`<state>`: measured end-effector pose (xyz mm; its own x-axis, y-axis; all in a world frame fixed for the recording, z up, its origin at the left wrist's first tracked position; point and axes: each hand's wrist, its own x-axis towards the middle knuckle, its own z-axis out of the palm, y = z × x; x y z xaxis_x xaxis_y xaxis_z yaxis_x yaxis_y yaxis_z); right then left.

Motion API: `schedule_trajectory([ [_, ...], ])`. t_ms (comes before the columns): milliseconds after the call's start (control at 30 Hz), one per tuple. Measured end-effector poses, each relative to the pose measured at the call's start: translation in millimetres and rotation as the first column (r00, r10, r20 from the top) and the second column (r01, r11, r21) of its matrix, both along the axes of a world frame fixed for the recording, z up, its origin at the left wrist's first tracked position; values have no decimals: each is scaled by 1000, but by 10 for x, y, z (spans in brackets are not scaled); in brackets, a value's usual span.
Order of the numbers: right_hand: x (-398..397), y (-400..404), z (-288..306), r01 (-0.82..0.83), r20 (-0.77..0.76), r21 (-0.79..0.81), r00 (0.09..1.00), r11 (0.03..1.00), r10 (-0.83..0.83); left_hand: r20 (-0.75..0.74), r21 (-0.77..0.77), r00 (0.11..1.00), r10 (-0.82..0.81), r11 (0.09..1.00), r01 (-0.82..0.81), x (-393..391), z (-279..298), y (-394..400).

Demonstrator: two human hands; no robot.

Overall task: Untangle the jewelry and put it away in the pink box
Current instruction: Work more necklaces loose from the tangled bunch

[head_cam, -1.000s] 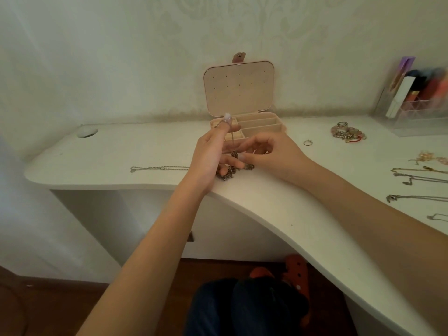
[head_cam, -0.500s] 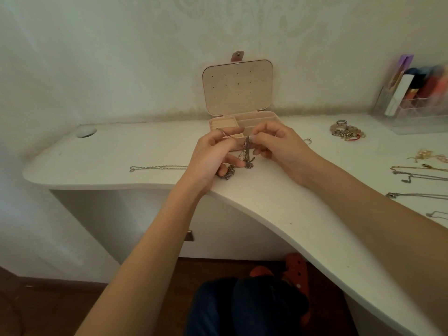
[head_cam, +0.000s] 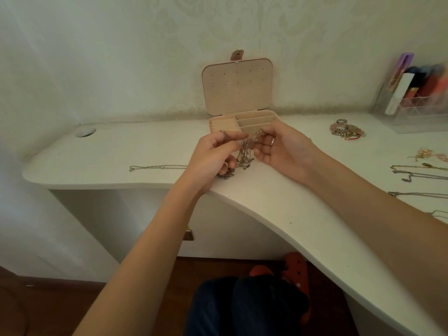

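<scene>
A tangle of thin metal chains hangs between my two hands just above the white desk, its lower end touching the top. My left hand pinches one strand at the upper left of the tangle. My right hand pinches the top of the tangle from the right; a ring shows on one finger. The pink box stands open right behind my hands, lid upright, its compartments partly hidden by my fingers.
A single silver chain lies stretched out to the left. A heap of bracelets and rings sits to the right, with several straightened chains at the far right. A clear organiser stands in the back right corner.
Both hands have risen from the desk and lifted the tangle. My right hand moved up to the top of it and the two hands now pull it apart sideways.
</scene>
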<state>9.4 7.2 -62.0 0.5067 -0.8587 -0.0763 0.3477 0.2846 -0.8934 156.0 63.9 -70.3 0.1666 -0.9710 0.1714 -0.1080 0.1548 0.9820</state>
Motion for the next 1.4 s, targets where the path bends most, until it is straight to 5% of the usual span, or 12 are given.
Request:
schedule_trajectory([
  [367, 40, 28, 28, 20, 188, 25, 982, 999, -24, 124, 35, 992, -18, 999, 14, -10, -23, -15],
  [533, 8, -46, -4, 80, 119, -11, 990, 997, -78, 205, 30, 979, -10, 1000, 4, 2, -41, -27],
  [867, -96, -84, -6, 38, 111, -58, 993, 998, -32, -126, 39, 990, 57, 998, -52, 32, -41, -68],
  [1067, -96, -54, -53, 50, -123, -312, 988, 949, -92, 53, -19, 990, 133, 991, -133, 2, -90, -77],
  [1233, -202, -102, -75, 116, -313, -592, 879, 798, -360, 10, -59, 957, 291, 955, -289, 11, -126, -79],
  [1400, -232, -148, -122, 78, -412, -704, 766, 706, -494, -15, -63, 931, 365, 929, -365, 7, -120, -66],
])
